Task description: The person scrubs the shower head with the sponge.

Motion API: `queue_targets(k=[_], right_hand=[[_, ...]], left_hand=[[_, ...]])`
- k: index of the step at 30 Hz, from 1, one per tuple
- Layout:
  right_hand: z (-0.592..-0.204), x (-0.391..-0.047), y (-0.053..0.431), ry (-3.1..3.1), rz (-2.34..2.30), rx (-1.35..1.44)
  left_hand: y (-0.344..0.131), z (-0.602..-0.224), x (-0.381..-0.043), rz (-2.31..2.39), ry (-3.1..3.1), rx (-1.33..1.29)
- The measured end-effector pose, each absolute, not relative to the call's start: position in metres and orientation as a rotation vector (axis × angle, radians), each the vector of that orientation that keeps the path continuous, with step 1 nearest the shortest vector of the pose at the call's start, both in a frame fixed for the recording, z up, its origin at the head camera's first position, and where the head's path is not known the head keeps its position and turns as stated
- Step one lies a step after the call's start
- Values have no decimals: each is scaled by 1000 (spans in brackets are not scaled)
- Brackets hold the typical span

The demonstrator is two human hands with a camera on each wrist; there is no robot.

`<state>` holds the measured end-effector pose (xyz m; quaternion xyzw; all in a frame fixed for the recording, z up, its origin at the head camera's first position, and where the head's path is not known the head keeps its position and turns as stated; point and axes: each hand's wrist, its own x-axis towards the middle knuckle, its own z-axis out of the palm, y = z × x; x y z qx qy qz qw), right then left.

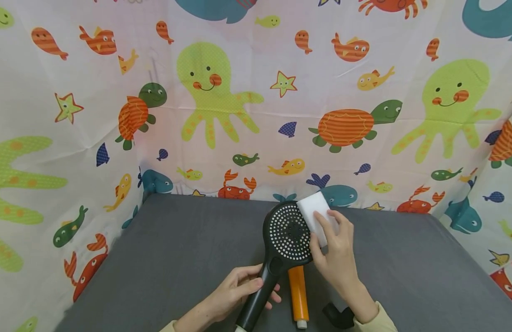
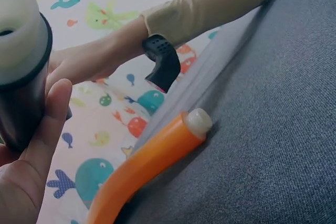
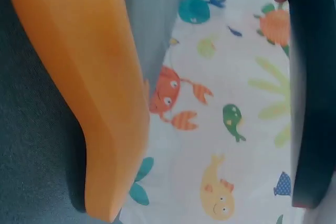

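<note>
A black shower head (image 1: 290, 230) with pale nozzle dots is tilted, its face turned up toward the head camera. My left hand (image 1: 243, 288) grips its handle, fingers wrapped underneath and thumb on top. In the left wrist view the handle's end shows a whitish connector (image 2: 21, 40) close to the left hand (image 2: 31, 177). My right hand (image 1: 336, 251) pinches a white sponge block (image 1: 316, 212) between thumb and fingers. The sponge overlaps the right edge of the nozzle face. Below lies an orange handle (image 1: 298, 295) with a white end, its upper part hidden behind the shower head.
A grey cloth-covered table (image 1: 189, 240) spreads under both hands. Fabric printed with sea animals (image 1: 247, 106) forms the back and side walls. A black curved wrist mount (image 1: 339, 316) sits at the right wrist. The orange piece (image 3: 100, 93) looms close in the right wrist view.
</note>
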<state>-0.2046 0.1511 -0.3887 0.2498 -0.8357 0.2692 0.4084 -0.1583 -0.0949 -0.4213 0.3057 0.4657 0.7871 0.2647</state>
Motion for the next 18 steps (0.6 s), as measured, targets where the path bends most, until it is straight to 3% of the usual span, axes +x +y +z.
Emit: queue_targets(k=[9, 18], right_hand=[[-401, -182, 135, -2130, 654, 904], [-397, -196, 153, -2174, 674, 643]], left_hand=[[-96, -420, -161, 2174, 1268, 843], [-97, -421, -161, 2183, 1240, 828]])
